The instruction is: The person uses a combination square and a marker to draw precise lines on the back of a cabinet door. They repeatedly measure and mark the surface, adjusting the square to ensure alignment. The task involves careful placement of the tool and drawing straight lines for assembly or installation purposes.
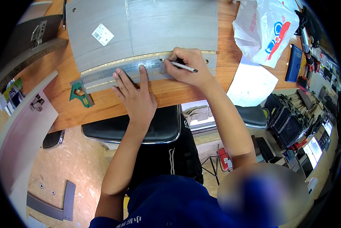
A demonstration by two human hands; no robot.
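My left hand (138, 97) lies with fingers spread, its fingertips pressing on the steel ruler blade (102, 75) of a combination square. The green head (77, 97) of that square sits at the board's near left corner. Pinched in my right hand (191, 69) is a pen (184, 67), its tip close to the blade's right end. Under both hands is a grey board (170, 26) with a white sticker (103, 34). Raw chipboard shows in a narrow strip (113, 62) along the far side of the blade. A second thin strip runs near the board's front edge, partly covered by my fingers.
On the wooden table (109, 104), a white plastic bag (250, 41), a paper sheet (252, 83) and a blue notebook (293, 63) lie to the right. Curved panels (30, 102) stand on the left. A black chair (140, 125) is against the near edge.
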